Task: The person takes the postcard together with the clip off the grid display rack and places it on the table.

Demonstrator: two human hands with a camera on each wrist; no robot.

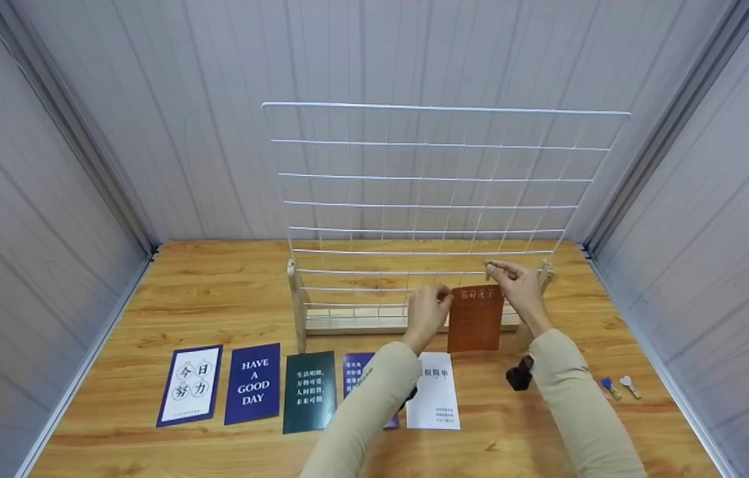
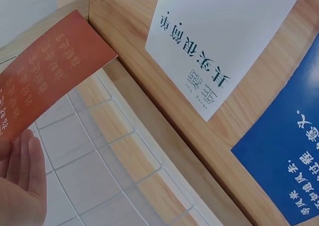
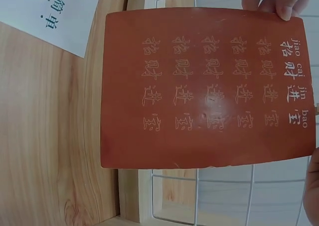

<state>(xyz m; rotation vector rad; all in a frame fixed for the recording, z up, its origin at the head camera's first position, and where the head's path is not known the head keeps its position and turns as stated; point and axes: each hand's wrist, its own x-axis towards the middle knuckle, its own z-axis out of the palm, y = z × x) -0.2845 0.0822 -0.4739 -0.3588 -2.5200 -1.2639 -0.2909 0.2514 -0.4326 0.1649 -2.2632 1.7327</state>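
**Red card held up against the wire grid**

On the left of the bench (image 1: pixel 215 292), a row of cards lies flat: a white card with a blue border (image 1: pixel 190 385), then a blue card reading "HAVE A GOOD DAY" (image 1: pixel 253 384), then a dark green card (image 1: pixel 310 392). Next comes another blue card (image 1: pixel 356 369), partly hidden under the left sleeve, and just beside it a white card (image 1: pixel 434 398) with dark lettering.

Behind the row stands a white wire grid (image 1: pixel 434 199) in a wooden stand (image 1: pixel 348 325), upright near the back wall.

The left hand (image 1: pixel 426 312) is raised in front of the lower part of the grid, its fingers (image 2: pixel 22 161) curled at the left upper edge of a red card (image 3: pixel 204 86). The card hangs upright against the grid's lower wires, above the wooden stand, its pale lettering facing the person. The right hand (image 1: pixel 514 282) is at the card's upper right corner, with thumb and forefinger pinched together on a small clip (image 1: pixel 491 267) at the wire there; what exactly the clip grips is too small to tell.

Further right on the bench lie two small clips, one blue (image 1: pixel 609 386) and one pale (image 1: pixel 629 385), close together and well apart from the grid.
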